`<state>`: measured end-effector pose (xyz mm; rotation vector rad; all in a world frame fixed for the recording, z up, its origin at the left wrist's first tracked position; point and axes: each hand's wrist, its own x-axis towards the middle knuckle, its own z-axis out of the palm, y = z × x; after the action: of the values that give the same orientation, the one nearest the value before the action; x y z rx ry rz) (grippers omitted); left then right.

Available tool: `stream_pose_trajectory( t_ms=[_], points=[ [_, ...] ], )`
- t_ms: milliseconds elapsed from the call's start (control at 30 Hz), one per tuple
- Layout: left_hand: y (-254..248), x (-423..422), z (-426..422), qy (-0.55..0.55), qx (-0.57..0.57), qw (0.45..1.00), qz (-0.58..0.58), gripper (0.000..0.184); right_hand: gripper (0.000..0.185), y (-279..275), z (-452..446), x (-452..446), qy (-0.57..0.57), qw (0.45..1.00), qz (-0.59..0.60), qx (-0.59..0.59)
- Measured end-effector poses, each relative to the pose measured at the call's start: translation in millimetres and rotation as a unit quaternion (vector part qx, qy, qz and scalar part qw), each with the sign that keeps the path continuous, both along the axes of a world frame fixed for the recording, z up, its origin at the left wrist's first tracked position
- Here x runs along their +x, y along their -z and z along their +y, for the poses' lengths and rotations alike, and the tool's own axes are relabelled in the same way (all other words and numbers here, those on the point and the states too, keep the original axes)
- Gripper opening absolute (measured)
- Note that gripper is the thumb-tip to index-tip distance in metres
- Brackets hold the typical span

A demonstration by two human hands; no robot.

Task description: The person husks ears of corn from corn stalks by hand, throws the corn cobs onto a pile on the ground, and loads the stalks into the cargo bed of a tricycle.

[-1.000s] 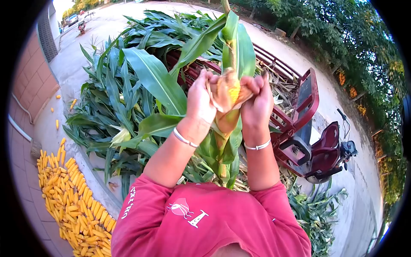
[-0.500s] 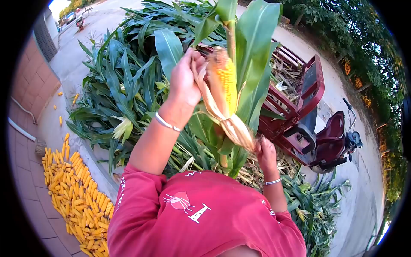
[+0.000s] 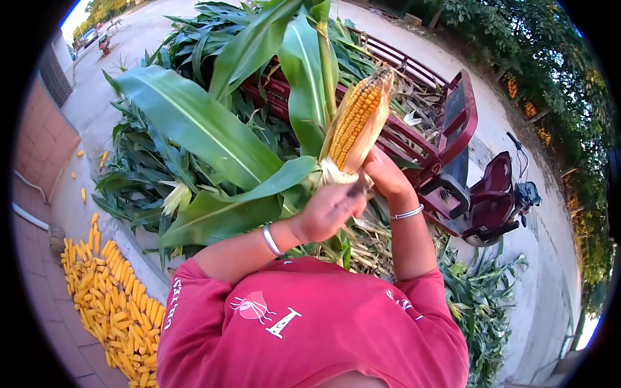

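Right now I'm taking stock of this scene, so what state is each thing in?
Corn ear: husk partly open, kernels showing, tip up
Stalk: upright, green leaves on
Left hand: at the ear's base, blurred, grip unclear
Right hand: at the ear's lower end, fingers partly hidden
Cobs on the ground: husked, heaped
Leafy stalks: green, piled
Red cart: upright, holding dry husks

We see corn ear above our hands, kernels glossy, bumpy, husk papery, matt; leaves beside them waxy, ribbed; our bracelets smooth shiny metal; our shirt below soft matt cloth; cart beyond our right hand painted, glossy.
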<state>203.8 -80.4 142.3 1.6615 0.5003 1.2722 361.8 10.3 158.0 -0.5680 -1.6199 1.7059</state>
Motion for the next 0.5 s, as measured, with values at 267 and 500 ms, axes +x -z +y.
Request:
stream_pose_trajectory(
  t_ms=[267, 500],
  points=[
    [46.8, 12.1, -0.2, -0.028, 0.195, 0.97, 0.144, 0.014, 0.081, 40.3, 17.1, -42.8, -0.039, 0.998, -0.048, 0.01],
    [44.7, -24.0, 3.7, 0.02, 0.11, 0.98, 0.162, 0.017, 0.058, 41.5, 9.3, -63.3, -0.005, 0.996, -0.04, -0.074]
  ],
)
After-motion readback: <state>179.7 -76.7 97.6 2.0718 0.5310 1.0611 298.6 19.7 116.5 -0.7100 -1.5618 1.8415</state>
